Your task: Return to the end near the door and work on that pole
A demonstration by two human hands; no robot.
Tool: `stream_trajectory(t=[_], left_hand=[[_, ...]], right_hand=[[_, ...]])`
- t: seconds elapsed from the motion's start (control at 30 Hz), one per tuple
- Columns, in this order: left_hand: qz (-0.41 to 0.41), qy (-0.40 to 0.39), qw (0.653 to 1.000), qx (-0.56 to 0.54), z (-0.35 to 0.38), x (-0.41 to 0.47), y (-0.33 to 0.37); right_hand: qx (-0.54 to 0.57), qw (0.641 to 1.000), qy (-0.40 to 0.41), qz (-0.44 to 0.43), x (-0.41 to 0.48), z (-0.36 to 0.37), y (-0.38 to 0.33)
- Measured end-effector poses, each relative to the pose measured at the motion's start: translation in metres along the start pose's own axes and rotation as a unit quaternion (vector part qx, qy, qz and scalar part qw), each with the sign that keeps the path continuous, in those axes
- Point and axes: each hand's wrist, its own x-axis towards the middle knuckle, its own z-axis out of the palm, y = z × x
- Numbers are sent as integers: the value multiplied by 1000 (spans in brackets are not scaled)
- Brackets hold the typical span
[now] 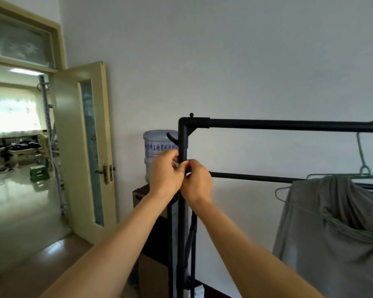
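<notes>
**Both hands on rack post, fiddling at crossbar joint**

Forearms reach up to the black rack post (182,190). Left hand (165,172) & right hand (197,181) meet at the post, fingers curled round it just above the lower crossbar (250,177). Grip: both clenched on post, I judge. Small part betw. fingertips? Can't tell. Work looks mid-step, nothing visibly finished. Grey garment (332,222) hangs to the right on green hangers (364,168); water jug (157,151) behind.

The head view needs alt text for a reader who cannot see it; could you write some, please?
Both hands, left hand and right hand, grip the upright post of a black clothes rack. A grey garment hangs on green hangers at right; a water bottle stands behind.
</notes>
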Motion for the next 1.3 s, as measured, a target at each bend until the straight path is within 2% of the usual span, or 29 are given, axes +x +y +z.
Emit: stream_trajectory(t=[0.5, 0.83, 1.3], left_hand=[[57, -48, 993, -92, 138, 105, -69], [56, -82, 986, -137, 199, 147, -105], [58, -111, 976, -176, 286, 217, -125]], right_hand=[[-89, 992, 78, 42, 121, 36, 96], [-116, 981, 117, 102, 170, 63, 142], [-122, 977, 147, 95, 259, 75, 212]])
